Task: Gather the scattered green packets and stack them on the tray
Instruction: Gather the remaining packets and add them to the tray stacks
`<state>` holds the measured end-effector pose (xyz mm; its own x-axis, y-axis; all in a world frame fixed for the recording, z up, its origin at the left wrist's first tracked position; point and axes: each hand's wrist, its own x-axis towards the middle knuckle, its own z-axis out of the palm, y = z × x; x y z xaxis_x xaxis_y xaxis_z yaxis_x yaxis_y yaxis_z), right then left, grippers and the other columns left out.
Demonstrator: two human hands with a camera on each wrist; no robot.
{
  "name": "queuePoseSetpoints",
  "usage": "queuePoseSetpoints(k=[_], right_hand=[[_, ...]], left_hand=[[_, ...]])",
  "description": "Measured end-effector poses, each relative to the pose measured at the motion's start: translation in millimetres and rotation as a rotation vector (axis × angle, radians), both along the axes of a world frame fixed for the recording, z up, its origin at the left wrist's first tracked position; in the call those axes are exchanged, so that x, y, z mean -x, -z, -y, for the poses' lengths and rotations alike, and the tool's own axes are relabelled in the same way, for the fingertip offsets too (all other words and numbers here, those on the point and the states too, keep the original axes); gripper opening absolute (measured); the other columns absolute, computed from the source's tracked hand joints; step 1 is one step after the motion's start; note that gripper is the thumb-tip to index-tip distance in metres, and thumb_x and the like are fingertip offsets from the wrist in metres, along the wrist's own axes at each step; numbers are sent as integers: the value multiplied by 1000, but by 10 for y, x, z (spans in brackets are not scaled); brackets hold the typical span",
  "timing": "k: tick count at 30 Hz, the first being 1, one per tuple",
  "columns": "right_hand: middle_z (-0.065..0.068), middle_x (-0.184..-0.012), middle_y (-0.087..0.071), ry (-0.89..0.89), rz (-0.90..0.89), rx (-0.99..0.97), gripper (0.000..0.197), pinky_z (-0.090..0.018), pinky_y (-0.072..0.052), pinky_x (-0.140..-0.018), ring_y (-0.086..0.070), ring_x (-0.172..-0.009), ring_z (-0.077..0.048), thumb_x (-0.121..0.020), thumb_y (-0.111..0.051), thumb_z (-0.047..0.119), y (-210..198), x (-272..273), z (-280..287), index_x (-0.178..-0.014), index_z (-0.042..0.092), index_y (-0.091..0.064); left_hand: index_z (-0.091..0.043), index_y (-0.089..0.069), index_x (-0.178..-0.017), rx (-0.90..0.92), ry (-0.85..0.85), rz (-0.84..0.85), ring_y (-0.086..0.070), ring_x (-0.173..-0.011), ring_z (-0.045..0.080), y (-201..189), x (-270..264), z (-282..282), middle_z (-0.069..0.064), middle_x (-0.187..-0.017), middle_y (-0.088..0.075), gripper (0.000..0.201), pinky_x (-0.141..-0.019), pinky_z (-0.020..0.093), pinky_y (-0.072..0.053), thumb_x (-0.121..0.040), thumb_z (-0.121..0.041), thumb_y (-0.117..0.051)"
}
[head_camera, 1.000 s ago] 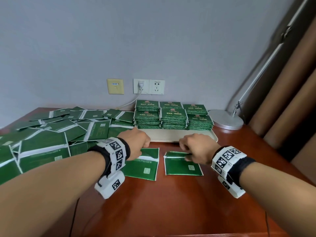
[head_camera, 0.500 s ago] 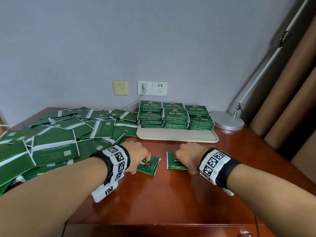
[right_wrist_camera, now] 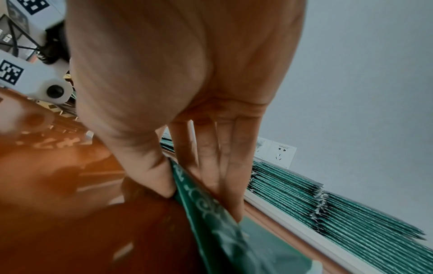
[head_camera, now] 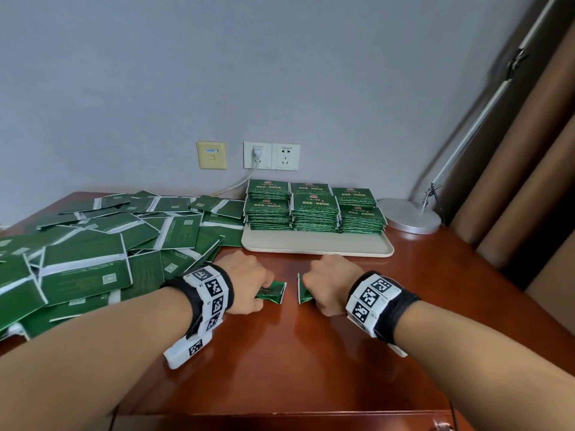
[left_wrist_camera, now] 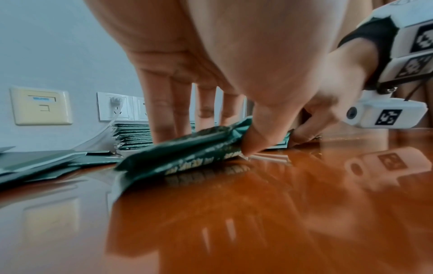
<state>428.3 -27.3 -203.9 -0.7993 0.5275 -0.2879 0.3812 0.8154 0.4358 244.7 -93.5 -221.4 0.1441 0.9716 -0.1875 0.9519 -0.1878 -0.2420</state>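
Nearest, two bare forearms with marker-covered wristbands reach over the glossy reddish-brown worktop (head_camera: 280,362). The left hand (head_camera: 245,283) pinches a green packet (head_camera: 272,292) between thumb and fingers, one edge tipped up off the wood; in the left wrist view the thumb presses its near edge while the fingers stand behind it. Just beside it, apart by a narrow strip of wood, the right hand (head_camera: 331,283) grips a second green packet (head_camera: 303,292), thumb on one face and fingers on the other, the packet standing steeply on edge. Beyond the knuckles lies the cream tray (head_camera: 317,244), its front bare and its back filled with six neat stacks of packets (head_camera: 314,209) in two rows. Left of the tray a loose heap of scattered packets (head_camera: 102,244) overlaps across that side of the worktop, its nearest edge close to the left wrist. Right of the tray stands a round silver lamp base (head_camera: 409,214) with a thin arm rising along brown curtains (head_camera: 529,169). Behind, a grey wall carries a yellow wall plate (head_camera: 211,155) and white sockets (head_camera: 271,155), with a white cord plugged in and trailing down behind the heap.
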Motion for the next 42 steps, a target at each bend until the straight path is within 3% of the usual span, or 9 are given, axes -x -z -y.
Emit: queuePoseSetpoints(k=[6,11,15,21,25,29,33,38,42], right_hand=[[-15,-107,-64,-2,12,-12,26,-37,-49,-74,-63,-96,-37,-79,-71,21,4,10,-52,-102,12,-64],[-12,-96,-63,45,-79,48,12,-34,-48,-70,-64,-92,-35,-82,-65,21,-33,-54,-143,-88,17,-57],[-1,-72,-43,126,-215,119,10,-31,-44,-63,-57,-74,-32,-83,-61,19,-82,-187,-295,-92,15,-59],[-2,-75,-60,162,-468,94,6,-30,-45,-62,-64,-80,-31,-86,-56,26,-508,-416,-857,-85,20,-55],[-9,-93,-67,234,-608,-150,14,-32,-38,-63,-64,-88,-36,-93,-51,33,-741,-538,-1323,-95,21,-57],[-5,-105,-61,287,-610,-224,19,-35,-42,-68,-62,-98,-34,-93,-50,29,-677,-539,-1809,-105,19,-62],[-4,-113,-53,338,-515,-209,29,-33,-37,-68,-57,-106,-29,-95,-51,24,-450,-507,-2158,-120,21,-63],[-4,-112,-54,336,-463,-140,31,-35,-43,-74,-55,-108,-28,-99,-45,28,-159,-473,-2393,-122,23,-65],[-1,-114,-55,326,-465,-76,33,-34,-47,-79,-53,-113,-25,-99,-45,32,10,-467,-2437,-127,29,-61]], left_hand=[[-32,-47,-94,33,-23,19,-58,-79,23,-48,30,-9,-9,-74,-48,22,-78,36,-54,-80,-22,-61],[-27,-49,-82,21,-43,89,-57,-76,19,-103,22,-44,-10,-72,-51,18,-77,35,-54,-84,-17,-63],[-24,-64,-98,45,-3,80,-56,-70,19,-211,38,-98,-8,-71,-53,7,-75,35,-55,-94,-25,-59],[-30,-61,-119,-160,-23,67,-57,-71,19,-624,224,-479,-11,-65,-49,22,-72,32,-52,-98,-32,-54],[-32,-59,-124,-324,-101,53,-62,-84,18,-802,423,-805,-4,-91,-68,28,-64,27,-45,-99,-37,-50],[-34,-59,-127,-394,-154,58,-60,-102,20,-807,622,-1147,-6,-121,-61,30,-71,31,-46,-100,-40,-48],[-32,-63,-127,-358,-196,59,-60,-104,20,-683,731,-1470,-5,-120,-58,29,-75,32,-49,-101,-37,-50],[-33,-60,-134,-287,-221,66,-61,-113,24,-520,762,-1805,2,-126,-64,34,-90,37,-51,-101,-29,-52],[-34,-57,-137,-217,-228,87,-64,-109,26,-374,765,-1997,4,-127,-66,40,-89,37,-54,-97,-26,-55]])
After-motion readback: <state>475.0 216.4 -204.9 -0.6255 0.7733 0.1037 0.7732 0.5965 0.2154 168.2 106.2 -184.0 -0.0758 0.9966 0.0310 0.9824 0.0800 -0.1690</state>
